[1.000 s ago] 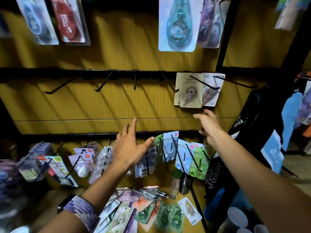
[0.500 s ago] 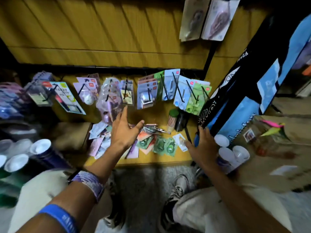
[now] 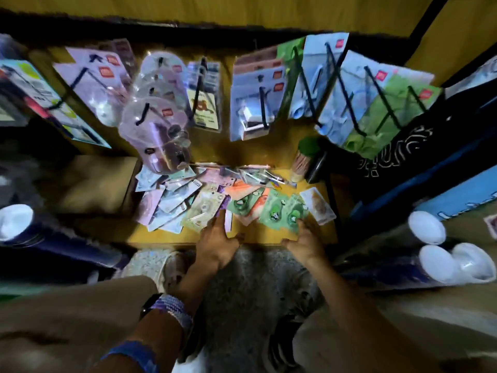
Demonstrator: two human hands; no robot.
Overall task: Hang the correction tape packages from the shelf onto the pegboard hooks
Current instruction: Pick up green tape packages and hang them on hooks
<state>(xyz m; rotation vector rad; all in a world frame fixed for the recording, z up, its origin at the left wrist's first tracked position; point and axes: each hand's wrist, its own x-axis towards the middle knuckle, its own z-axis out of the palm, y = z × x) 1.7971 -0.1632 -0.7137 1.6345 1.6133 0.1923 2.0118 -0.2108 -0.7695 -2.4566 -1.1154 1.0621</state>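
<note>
Several correction tape packages [image 3: 188, 203] lie in a loose pile on the yellow wooden shelf [image 3: 258, 234]. Pink and blue ones are at the left, a beige one [image 3: 201, 214] in the middle, green ones [image 3: 279, 211] at the right. My left hand [image 3: 217, 240] reaches in from below, fingers spread, its fingertips on the near edge of the beige and purple cards. My right hand [image 3: 305, 238] has its fingers at the near edge of the rightmost green package; blur hides whether it grips. Black pegboard hooks [image 3: 309, 84] above the shelf carry hanging packs.
Blue and green packs [image 3: 349, 87] fill the right hooks, round clear packs [image 3: 153, 125] the middle-left. A green-lidded jar [image 3: 306, 157] stands at the shelf's back right. A black bag [image 3: 403, 146] and white-capped rolls [image 3: 427, 227] crowd the right; a cardboard box [image 3: 96, 181] sits at the left.
My view has tilted down from the upper pegboard to the shelf. Both hands dropped from near the hooks to the package pile at the shelf's front edge.
</note>
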